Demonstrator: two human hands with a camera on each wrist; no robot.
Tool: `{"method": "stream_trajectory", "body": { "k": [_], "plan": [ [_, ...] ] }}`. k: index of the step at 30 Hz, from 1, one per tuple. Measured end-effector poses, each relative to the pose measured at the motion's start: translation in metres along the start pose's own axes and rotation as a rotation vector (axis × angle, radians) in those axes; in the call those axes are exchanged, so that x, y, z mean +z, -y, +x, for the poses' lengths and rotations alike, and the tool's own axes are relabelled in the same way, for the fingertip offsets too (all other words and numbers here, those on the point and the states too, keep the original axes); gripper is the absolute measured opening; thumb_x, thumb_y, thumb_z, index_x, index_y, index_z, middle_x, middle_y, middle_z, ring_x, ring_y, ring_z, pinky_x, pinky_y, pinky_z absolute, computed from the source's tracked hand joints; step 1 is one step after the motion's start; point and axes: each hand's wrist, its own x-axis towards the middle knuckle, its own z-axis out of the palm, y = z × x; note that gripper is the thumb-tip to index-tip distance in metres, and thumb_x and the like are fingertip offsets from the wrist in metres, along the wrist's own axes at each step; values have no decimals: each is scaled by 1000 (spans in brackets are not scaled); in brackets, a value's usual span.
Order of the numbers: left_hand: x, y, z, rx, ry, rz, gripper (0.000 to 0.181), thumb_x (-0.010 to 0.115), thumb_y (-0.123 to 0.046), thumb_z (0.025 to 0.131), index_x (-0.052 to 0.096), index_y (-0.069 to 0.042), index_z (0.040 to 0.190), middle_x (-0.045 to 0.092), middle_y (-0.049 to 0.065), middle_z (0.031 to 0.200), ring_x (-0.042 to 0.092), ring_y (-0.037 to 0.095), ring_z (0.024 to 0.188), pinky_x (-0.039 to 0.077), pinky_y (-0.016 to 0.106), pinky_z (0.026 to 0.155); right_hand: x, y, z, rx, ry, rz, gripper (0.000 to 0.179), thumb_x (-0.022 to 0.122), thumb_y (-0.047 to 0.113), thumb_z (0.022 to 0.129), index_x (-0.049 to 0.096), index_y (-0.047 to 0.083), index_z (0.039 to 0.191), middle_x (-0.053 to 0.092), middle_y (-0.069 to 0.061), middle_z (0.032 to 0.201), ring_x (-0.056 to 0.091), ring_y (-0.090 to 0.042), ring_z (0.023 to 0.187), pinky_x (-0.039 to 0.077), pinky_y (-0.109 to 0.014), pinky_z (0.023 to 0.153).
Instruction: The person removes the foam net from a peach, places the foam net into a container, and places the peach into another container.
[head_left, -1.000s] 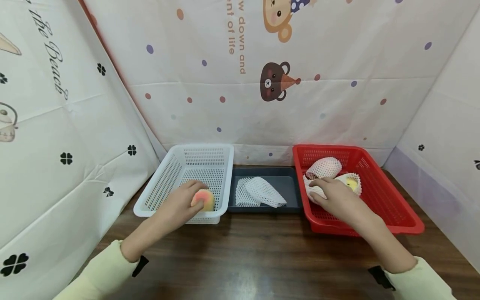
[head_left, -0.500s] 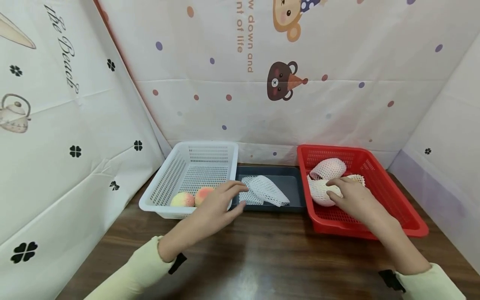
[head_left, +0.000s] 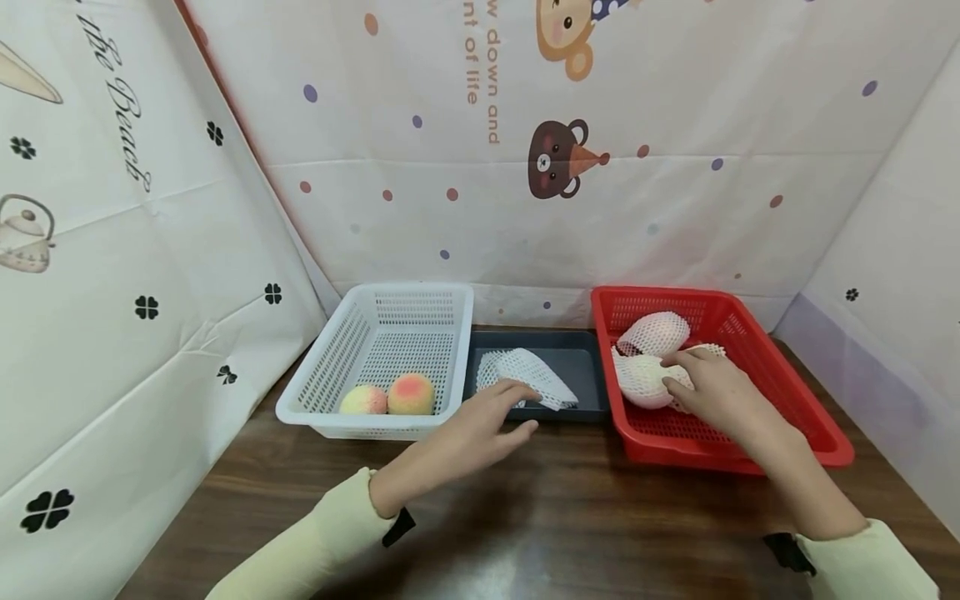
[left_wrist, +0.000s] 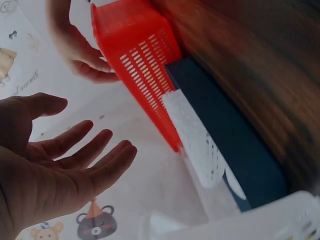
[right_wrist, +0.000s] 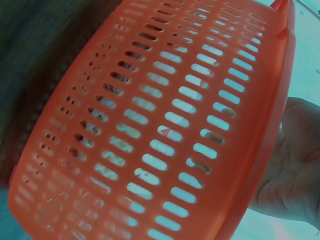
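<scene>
My left hand [head_left: 480, 427] hovers in front of the dark tray [head_left: 585, 367], fingers spread and palm bare in the left wrist view. Two white foam net sleeves [head_left: 534, 375] lie in that tray. Over the red basket [head_left: 813, 433] is my right hand [head_left: 716, 396], its fingers loosely bent, with fingertips beside a net-wrapped fruit [head_left: 642, 382]. Nothing shows between its fingers in the left wrist view. Another wrapped fruit [head_left: 656, 333] lies behind, and a third net [head_left: 708, 350] is partly hidden by the hand. Two peaches, one pale [head_left: 363, 400] and one redder [head_left: 411, 394], sit in the white basket [head_left: 300, 392].
The white basket, dark tray and red basket stand in a row on the brown wooden table [head_left: 570, 517]. A printed cloth [head_left: 420, 208] hangs behind them, and further cloth walls close off the left and right sides.
My left hand let go of the redder peach in the white basket, then moved right to the front of the tray. My right hand shifted slightly right, away from the nearest wrapped fruit.
</scene>
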Motion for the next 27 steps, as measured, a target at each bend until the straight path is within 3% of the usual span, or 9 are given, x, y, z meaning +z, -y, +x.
{"method": "stream_trajectory", "body": {
  "k": [8,12,17,23,27],
  "plan": [
    [19,4,24,-94,84,-250,41,64,-28,100,59,-11,138,62,4,138,63,21,121,53,29,99,2,-10,0,-24,-27,-13,39,72,18,91,65,-4,122,57,-35,126,52,-56,116,46,-72,91],
    [33,3,39,-123,114,-332,49,64,-30,101,54,-9,143,60,6,142,64,19,120,53,24,96,3,-14,0,-20,-32,-21,39,72,18,91,65,-4,123,55,-36,128,52,-59,114,45,-74,89],
    [52,2,57,-208,132,-401,57,63,-36,100,48,-7,148,57,7,145,67,13,114,53,25,94,7,-19,0,-12,-33,-14,39,71,18,92,65,-4,124,52,-37,128,54,-62,108,47,-73,85],
    [77,-7,75,-351,181,-715,65,62,-33,102,38,1,152,45,18,153,67,25,112,59,33,87,9,-25,1,10,-4,-4,43,72,19,92,62,-5,127,48,-38,130,52,-62,108,47,-72,84],
    [88,-17,84,-404,143,-868,67,62,-28,102,33,4,153,39,19,155,58,23,124,58,37,92,12,-27,3,2,-18,-2,44,72,19,92,61,-5,127,47,-39,130,51,-64,108,46,-74,86]
  ]
}}
